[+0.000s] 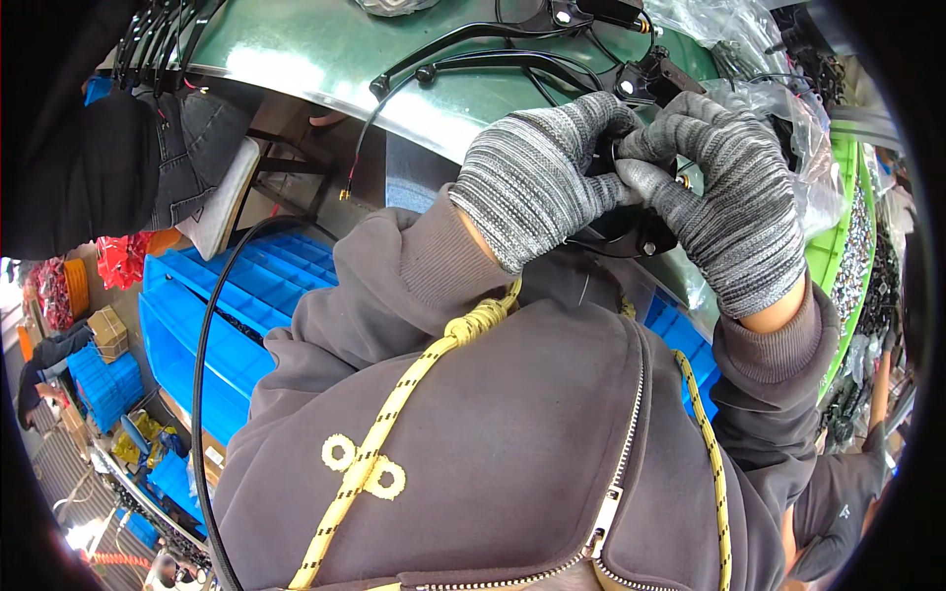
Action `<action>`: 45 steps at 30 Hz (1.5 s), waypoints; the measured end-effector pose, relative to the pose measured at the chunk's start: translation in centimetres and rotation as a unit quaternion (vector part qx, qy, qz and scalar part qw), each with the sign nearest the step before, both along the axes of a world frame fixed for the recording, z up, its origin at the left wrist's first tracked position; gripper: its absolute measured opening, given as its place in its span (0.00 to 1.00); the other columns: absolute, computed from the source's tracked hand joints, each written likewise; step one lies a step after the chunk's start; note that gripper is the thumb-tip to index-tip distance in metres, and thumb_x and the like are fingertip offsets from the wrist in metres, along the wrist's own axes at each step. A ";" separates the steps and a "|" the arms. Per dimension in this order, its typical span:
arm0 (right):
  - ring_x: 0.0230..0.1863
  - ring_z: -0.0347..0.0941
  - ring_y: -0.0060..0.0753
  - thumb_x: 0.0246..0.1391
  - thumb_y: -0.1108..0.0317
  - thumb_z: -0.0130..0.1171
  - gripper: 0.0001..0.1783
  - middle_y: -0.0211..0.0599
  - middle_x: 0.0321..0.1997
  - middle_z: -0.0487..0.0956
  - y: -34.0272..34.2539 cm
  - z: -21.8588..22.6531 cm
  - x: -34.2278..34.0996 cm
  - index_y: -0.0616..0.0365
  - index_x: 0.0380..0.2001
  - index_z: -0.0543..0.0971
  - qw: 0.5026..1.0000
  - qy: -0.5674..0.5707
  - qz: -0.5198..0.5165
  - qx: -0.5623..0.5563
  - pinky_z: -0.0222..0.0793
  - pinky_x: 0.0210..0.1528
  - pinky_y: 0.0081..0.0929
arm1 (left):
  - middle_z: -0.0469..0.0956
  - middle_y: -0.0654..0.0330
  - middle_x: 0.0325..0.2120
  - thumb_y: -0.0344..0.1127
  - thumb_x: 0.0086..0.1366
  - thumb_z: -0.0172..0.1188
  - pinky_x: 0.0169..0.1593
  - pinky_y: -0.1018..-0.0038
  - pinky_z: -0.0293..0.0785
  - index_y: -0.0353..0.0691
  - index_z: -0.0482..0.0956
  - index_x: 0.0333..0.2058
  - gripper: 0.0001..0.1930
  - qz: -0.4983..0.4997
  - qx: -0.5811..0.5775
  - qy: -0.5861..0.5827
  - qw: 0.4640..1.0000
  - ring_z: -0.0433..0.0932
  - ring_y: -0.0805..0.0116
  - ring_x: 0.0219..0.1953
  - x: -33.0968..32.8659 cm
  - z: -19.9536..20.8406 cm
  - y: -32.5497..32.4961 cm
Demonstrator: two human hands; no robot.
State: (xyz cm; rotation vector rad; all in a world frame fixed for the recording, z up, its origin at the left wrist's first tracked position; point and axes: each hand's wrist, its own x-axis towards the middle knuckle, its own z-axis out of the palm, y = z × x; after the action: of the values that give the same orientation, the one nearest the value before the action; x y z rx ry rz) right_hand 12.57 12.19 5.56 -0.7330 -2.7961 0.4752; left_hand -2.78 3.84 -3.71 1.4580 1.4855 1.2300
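Note:
Both my hands wear grey striped knit gloves and meet over the near edge of a green tabletop [286,49]. My left hand [537,182] is closed on a black part [619,227] that looks like a brake lever clamp. From the right side, my right hand [734,192] pinches the same part, thumb and fingertips close to the left fingers. Much of the part is hidden by the gloves. Just beyond lie black brake levers [463,41] with ball ends and bolts. A thin black cable with a small brass-coloured connector [345,192] hangs off the table edge.
Clear plastic bags [803,108] lie at the right, beside a green tray [838,197] of small parts. More black levers [158,39] hang at the far left. Blue crates [197,364] stand at lower left. One person sits at left [108,167]; another is at lower right [838,502].

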 end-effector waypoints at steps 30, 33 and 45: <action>0.42 0.76 0.42 0.45 0.75 0.70 0.11 0.40 0.37 0.80 2.1 1.6 -1.2 0.60 0.34 0.82 0.994 0.096 0.046 -0.039 0.72 0.47 0.35 | 0.73 0.51 0.55 0.60 0.76 0.35 0.62 0.68 0.67 0.30 0.63 0.63 0.36 -0.142 -0.074 -0.764 0.625 0.71 0.60 0.56 -0.3 4.5 2.2; 0.41 0.76 0.40 0.46 0.75 0.70 0.11 0.39 0.37 0.79 2.5 1.6 -0.9 0.60 0.35 0.81 0.990 0.104 0.084 0.037 0.72 0.47 0.33 | 0.73 0.50 0.56 0.60 0.76 0.34 0.64 0.68 0.65 0.29 0.63 0.64 0.36 -0.152 -0.073 -0.763 0.624 0.70 0.59 0.58 0.0 5.0 2.3; 0.38 0.77 0.23 0.57 0.75 0.66 0.07 0.31 0.36 0.80 3.8 2.5 0.3 0.62 0.38 0.80 0.966 0.177 0.031 -0.188 0.74 0.43 0.22 | 0.75 0.48 0.53 0.53 0.75 0.46 0.65 0.61 0.69 0.30 0.70 0.57 0.29 -0.241 -0.088 -0.795 0.550 0.73 0.52 0.57 -0.7 4.6 4.8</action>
State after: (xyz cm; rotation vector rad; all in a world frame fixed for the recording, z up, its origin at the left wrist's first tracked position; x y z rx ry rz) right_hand 12.86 15.96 8.10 -0.5604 -2.4226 1.0549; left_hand -3.46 8.65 0.85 0.0839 -0.1282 1.2238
